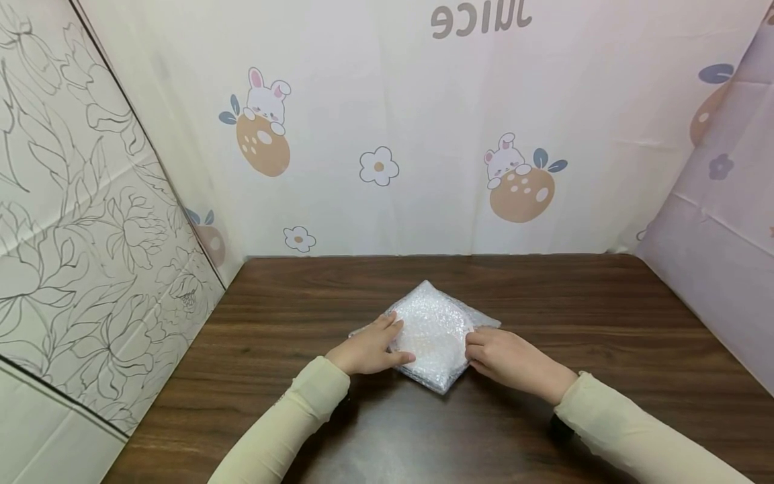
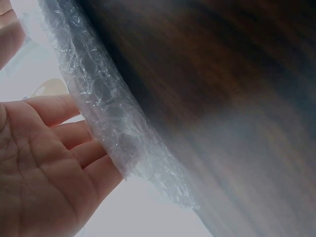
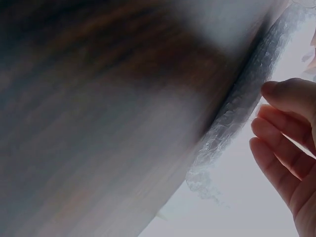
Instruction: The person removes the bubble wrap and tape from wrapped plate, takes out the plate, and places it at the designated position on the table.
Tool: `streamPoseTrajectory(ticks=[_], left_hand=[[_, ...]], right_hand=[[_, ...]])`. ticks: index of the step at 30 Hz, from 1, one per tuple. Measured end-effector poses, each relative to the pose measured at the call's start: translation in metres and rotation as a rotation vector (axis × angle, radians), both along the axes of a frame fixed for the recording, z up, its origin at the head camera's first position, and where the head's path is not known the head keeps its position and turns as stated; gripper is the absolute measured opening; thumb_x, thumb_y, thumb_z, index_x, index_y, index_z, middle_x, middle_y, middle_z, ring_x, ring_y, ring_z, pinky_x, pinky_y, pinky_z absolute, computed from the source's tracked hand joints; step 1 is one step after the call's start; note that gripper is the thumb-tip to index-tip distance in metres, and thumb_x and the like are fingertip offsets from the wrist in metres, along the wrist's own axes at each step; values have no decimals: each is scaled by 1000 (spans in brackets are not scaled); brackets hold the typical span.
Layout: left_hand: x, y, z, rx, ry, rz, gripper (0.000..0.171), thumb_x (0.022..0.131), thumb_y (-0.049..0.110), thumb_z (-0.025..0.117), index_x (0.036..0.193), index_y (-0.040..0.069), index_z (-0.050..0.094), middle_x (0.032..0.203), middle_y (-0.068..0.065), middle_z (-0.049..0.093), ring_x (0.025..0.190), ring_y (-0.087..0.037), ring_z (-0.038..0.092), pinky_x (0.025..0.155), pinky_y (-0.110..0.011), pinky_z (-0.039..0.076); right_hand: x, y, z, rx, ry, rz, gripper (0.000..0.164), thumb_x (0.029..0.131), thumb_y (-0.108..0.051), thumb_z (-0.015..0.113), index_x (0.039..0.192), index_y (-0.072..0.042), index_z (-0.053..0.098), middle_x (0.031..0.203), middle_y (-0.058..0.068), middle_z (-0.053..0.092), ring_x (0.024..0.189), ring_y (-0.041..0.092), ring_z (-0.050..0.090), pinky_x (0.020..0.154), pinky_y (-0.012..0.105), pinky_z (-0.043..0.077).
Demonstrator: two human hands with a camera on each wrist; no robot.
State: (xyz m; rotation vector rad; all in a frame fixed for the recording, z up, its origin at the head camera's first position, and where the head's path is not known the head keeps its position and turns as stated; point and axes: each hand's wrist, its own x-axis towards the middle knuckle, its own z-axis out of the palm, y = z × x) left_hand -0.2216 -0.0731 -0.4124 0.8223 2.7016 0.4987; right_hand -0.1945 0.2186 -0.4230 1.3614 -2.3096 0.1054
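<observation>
A flat, squarish package in clear bubble wrap (image 1: 432, 329) lies on the table, one corner pointing toward me. My left hand (image 1: 373, 346) rests on its left side, fingers and thumb spread over the top. In the left wrist view the left hand (image 2: 54, 158) has its fingers extended against the bubble wrap edge (image 2: 106, 106). At the package's right edge is my right hand (image 1: 508, 359), fingers bent and fingertips against the wrap. The right wrist view shows the right hand (image 3: 291, 138) with loosely bent fingers, thumb tip right at the wrapped edge (image 3: 232, 111). What is inside the wrap is hidden.
The dark wood-grain table (image 1: 290, 296) ends at a back cloth (image 1: 435, 202) printed with rabbits, fruit and flowers. A panel with line-drawn flowers (image 1: 91, 202) stands at the left, and a pale cloth (image 1: 719, 255) hangs at the right.
</observation>
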Motion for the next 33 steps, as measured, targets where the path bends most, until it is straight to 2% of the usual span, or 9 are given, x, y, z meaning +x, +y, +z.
streamPoseTrajectory(ticks=[18, 33], left_hand=[[-1, -1, -2, 13, -12, 1, 82, 94, 58, 54, 154, 7, 31, 163, -15, 19, 152, -29, 17, 121, -47, 24], [-1, -1, -2, -3, -8, -3, 82, 94, 58, 54, 154, 7, 31, 162, -15, 20, 152, -30, 17, 122, -46, 23]], right_hand=[[2, 2, 5, -32, -1, 27, 21, 74, -7, 81, 74, -17, 63, 74, -10, 52, 70, 4, 48, 61, 20, 46], [-1, 5, 7, -108, -109, -8, 23, 78, -6, 78, 77, -21, 61, 75, -15, 54, 68, -3, 48, 59, 16, 45]])
